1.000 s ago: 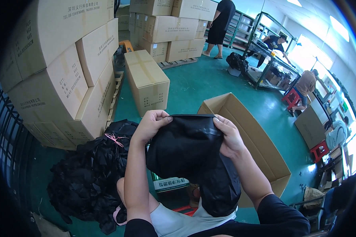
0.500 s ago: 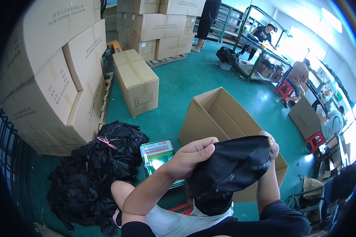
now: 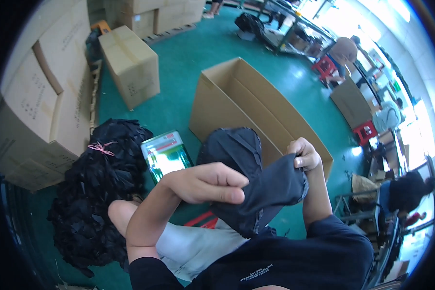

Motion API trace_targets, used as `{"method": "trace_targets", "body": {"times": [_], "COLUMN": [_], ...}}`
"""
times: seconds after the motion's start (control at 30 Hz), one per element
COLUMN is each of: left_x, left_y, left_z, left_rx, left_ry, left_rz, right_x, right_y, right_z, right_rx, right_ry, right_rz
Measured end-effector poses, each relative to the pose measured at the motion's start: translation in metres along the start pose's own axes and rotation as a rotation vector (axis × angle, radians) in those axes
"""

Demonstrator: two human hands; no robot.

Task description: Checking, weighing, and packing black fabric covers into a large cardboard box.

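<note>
Scene: a seated worker on a green warehouse floor (image 3: 179,72) handles a dark grey soft fabric piece with a stitched seam (image 3: 261,188), held up in front of the chest, above the lap
Left hand: the left hand (image 3: 205,182) is curled closed over the near side of the fabric, fingers folded across it
Right hand: the right hand (image 3: 302,154) is closed tight on the far upper corner of the same fabric, knuckles up
Fabric: stretched between both hands, its upper part bulging into a rounded lobe, its lower edge hanging toward the dark shirt
Nearby, left: a large heap of black fabric pieces tied with a pink string (image 3: 99,188) lies on the floor beside the knee; a shiny green rectangular tin (image 3: 166,154) stands just beyond it
Nearby, ahead: a long open brown cardboard box (image 3: 246,104) sits behind the fabric; its inside shows no black pieces from here
Background: stacked sealed brown cartons (image 3: 38,101) line the left; other people sit at work at the right edge
Progress: judged from the scene, one piece is in hand, mid-handling; the heap looks largely untouched, so most of the work seems to remain
</note>
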State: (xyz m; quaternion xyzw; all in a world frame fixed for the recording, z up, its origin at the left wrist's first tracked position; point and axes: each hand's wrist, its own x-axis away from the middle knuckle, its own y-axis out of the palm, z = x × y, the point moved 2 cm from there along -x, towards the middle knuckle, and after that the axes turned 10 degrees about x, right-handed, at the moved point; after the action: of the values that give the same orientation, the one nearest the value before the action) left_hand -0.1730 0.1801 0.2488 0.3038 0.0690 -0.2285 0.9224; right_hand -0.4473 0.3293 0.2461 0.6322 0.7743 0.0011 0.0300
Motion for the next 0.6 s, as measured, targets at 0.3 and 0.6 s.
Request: {"method": "trace_targets", "body": {"times": [0.3,0.6], "left_x": [-0.017,0.014], "left_y": [-0.035,-0.162], "left_z": [-0.028,-0.049], "left_rx": [0.187,0.247], "left_ry": [0.117,0.288], "left_rz": [0.665,1.114], "right_x": [-0.006,-0.071], "right_y": [-0.010,-0.037], "right_z": [0.044,0.102], "right_rx": [0.110,0.195], "right_ry": [0.182,0.254], "right_rz": [0.480,0.790]}}
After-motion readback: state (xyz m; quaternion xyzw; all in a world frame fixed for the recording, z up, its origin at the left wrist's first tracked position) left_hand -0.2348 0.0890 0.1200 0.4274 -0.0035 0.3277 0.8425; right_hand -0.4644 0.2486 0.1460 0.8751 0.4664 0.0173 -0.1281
